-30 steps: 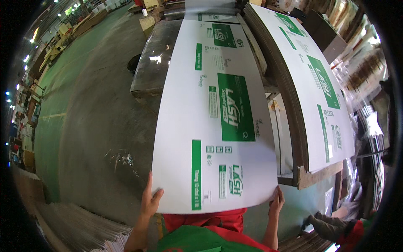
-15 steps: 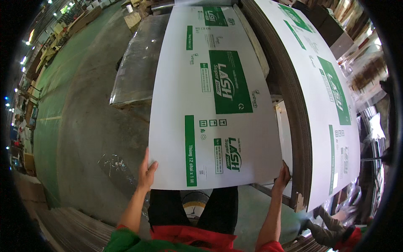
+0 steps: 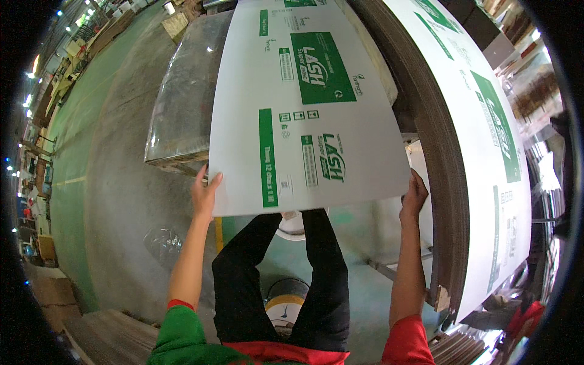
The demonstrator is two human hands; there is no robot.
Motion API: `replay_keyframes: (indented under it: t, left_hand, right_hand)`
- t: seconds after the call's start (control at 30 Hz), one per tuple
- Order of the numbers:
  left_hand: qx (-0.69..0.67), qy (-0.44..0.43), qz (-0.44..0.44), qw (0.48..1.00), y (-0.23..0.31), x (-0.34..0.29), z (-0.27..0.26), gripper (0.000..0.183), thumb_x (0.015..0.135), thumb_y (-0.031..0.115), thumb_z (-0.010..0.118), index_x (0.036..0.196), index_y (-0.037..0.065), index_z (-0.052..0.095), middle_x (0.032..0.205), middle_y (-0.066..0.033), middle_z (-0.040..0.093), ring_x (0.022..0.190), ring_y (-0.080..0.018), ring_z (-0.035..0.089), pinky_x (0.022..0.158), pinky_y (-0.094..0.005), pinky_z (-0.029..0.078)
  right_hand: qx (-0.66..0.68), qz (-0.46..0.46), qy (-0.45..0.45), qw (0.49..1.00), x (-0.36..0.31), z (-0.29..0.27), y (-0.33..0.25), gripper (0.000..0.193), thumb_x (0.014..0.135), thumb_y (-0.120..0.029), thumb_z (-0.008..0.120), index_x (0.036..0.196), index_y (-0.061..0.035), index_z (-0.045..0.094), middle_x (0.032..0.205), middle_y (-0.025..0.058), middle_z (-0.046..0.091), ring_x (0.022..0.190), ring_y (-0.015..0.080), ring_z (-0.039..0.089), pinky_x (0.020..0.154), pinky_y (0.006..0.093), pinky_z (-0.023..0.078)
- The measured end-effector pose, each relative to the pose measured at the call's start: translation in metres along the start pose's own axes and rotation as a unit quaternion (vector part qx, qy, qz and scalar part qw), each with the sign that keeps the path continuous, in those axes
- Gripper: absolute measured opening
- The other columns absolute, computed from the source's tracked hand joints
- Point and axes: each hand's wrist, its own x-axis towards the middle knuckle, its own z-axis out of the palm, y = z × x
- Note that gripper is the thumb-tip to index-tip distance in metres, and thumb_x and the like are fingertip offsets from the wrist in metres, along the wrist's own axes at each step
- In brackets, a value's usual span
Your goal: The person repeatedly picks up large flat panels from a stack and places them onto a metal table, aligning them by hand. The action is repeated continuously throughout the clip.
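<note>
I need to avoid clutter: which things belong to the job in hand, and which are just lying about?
Job in hand:
printed sheet, gripped by left hand and right hand
matching stack at right, probably

Apparently lying about:
clear plastic on floor
cardboard, lower left

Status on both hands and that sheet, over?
Left hand gripping green-printed white cardboard sheet near its left corner; right hand on right edge. Printed side up. Stack of similar sheets close on right.
</note>
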Motion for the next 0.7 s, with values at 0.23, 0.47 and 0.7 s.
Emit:
replay_keyframes:
  t: [0.23, 0.47, 0.7]
  left_hand:
    - [0.27, 0.258, 0.295, 0.88, 0.05, 0.033, 0.022, 0.075, 0.088, 0.038, 0.073, 0.142, 0.0, 0.037, 0.135, -0.0213, 0.045, 0.127, -0.0355, 0.044, 0.108, -0.0493, 0.037]
    - [0.125, -0.063, 0.264, 0.954, 0.005, -0.168, 0.065, 0.038, 0.094, 0.026, 0.065, 0.119, -0.001, 0.056, 0.114, -0.0161, 0.059, 0.105, -0.0308, 0.058, 0.083, -0.0401, 0.048]
    - [0.029, -0.277, 0.271, 0.921, 0.022, -0.357, 0.089, 0.022, 0.094, 0.017, 0.064, 0.107, 0.0, 0.063, 0.108, -0.0132, 0.062, 0.097, -0.024, 0.063, 0.077, -0.0328, 0.055]
  right_hand:
    - [-0.38, -0.041, -0.068, 0.922, -0.042, 0.039, -0.119, 0.042, 0.093, -0.015, 0.058, 0.132, -0.0024, 0.052, 0.13, 0.0195, 0.056, 0.119, 0.0335, 0.054, 0.098, 0.0408, 0.045]
    - [-0.482, -0.333, 0.087, 0.806, -0.236, -0.156, -0.161, 0.053, 0.083, -0.005, 0.066, 0.134, 0.0005, 0.052, 0.137, 0.0189, 0.052, 0.132, 0.0339, 0.047, 0.112, 0.0478, 0.036]
    - [-0.67, -0.145, 0.007, 0.728, -0.264, -0.308, -0.187, 0.04, 0.092, -0.014, 0.057, 0.127, 0.003, 0.054, 0.134, 0.0221, 0.057, 0.123, 0.0348, 0.057, 0.1, 0.0464, 0.048]
